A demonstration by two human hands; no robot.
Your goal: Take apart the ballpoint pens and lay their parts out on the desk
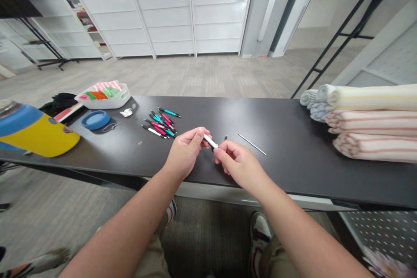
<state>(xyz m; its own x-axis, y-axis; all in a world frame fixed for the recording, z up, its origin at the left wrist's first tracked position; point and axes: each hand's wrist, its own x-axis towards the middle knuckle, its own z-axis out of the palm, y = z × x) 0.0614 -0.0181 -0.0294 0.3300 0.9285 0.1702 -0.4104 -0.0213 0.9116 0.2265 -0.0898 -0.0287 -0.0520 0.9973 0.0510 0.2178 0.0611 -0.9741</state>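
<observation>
Between my two hands is the white barrel of a pen (210, 140), tilted down to the right. My left hand (185, 154) pinches its upper end between thumb and fingers. The fingertips of my right hand (241, 165) are closed at the lower, dark end of the same pen. Just beyond my right fingers a small dark piece (226, 137) shows, partly hidden by them. A thin metallic pen refill (252, 144) lies loose to the right. Left of my hands, several pens (161, 124) in black, pink, teal and white lie in a loose pile.
Rolled striped towels (374, 134) are stacked at the right of the dark table (276, 156). To the left are a yellow and blue container (42, 132), a blue ring-shaped item (95, 120), crumpled white paper (126, 112) and a white basket (109, 102) with colourful contents.
</observation>
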